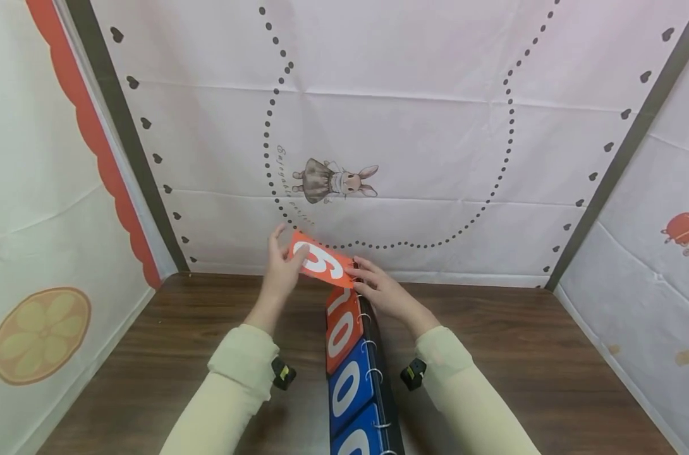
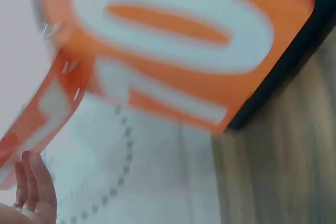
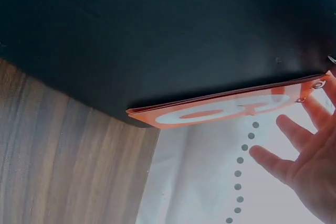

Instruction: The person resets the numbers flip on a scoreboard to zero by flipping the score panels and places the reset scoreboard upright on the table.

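A flip scoreboard with a black stand (image 1: 385, 385) runs away from me along the table. Its number cards hang on metal rings. One orange card (image 1: 324, 260) with a white 6 is lifted at the far end, tilted up to the left. My left hand (image 1: 280, 272) is at this card's outer end, its thumb over the printed face and its fingers extended. With fingers spread, my right hand (image 1: 383, 292) touches the card's ring side. Below it are orange cards showing a 1 and an orange 0 card (image 1: 342, 335). In the right wrist view the black stand hides much of the cards.
Nearer to me, blue 0 cards (image 1: 350, 385) hang on the same scoreboard. The brown wooden table (image 1: 481, 354) meets a white printed cloth (image 1: 435, 158) behind the far end. More printed cloth (image 1: 657, 265) stands at both sides.
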`<control>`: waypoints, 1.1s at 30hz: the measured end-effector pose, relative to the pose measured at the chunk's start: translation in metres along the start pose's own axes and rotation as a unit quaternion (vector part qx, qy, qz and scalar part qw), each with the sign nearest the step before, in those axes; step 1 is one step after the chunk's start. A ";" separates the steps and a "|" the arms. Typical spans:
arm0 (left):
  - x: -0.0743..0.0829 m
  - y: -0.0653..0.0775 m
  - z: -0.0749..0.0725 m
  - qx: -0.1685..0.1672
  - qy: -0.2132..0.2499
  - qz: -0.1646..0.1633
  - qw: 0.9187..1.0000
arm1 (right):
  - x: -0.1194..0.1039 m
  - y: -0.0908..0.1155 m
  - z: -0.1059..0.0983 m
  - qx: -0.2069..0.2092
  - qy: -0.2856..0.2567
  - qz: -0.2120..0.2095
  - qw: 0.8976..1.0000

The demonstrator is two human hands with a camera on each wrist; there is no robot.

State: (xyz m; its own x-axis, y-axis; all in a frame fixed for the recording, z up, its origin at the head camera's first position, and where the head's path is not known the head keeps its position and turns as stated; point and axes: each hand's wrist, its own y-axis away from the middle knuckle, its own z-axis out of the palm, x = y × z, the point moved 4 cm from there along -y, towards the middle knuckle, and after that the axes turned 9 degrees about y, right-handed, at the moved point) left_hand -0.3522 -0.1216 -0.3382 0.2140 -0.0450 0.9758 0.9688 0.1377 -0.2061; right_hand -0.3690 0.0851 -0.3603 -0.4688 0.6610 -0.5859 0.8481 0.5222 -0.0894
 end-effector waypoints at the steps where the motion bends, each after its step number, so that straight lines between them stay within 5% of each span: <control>1: 0.001 -0.002 -0.005 0.004 -0.022 -0.011 1.000 | 0.001 0.000 0.000 -0.002 -0.007 0.003 1.000; 6: -0.020 0.000 -0.027 -0.031 -0.122 -0.097 0.987 | 0.015 0.006 -0.001 0.014 -0.128 0.046 0.991; 12: -0.061 0.007 -0.035 -0.050 -0.082 -0.173 0.980 | 0.036 0.011 0.005 0.024 -0.155 0.083 0.984; 16: -0.084 0.010 -0.031 -0.064 -0.043 -0.187 0.979 | 0.045 0.014 0.016 -0.012 -0.142 0.098 0.985; 24: -0.116 0.017 0.004 -0.047 -0.077 -0.196 0.976 | 0.064 0.024 0.033 -0.062 -0.164 0.119 0.977; 33: -0.130 0.021 0.025 -0.056 -0.089 -0.204 0.973 | 0.073 0.027 0.040 -0.065 -0.174 0.119 0.975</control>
State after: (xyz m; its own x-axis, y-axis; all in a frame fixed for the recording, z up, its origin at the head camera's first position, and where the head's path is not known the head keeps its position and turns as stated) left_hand -0.3627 -0.0885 -0.4675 -0.2063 0.1010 0.9733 0.9784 0.0356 0.2037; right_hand -0.3711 0.1260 -0.4375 -0.1302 0.5606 -0.8178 0.8740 0.4543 0.1723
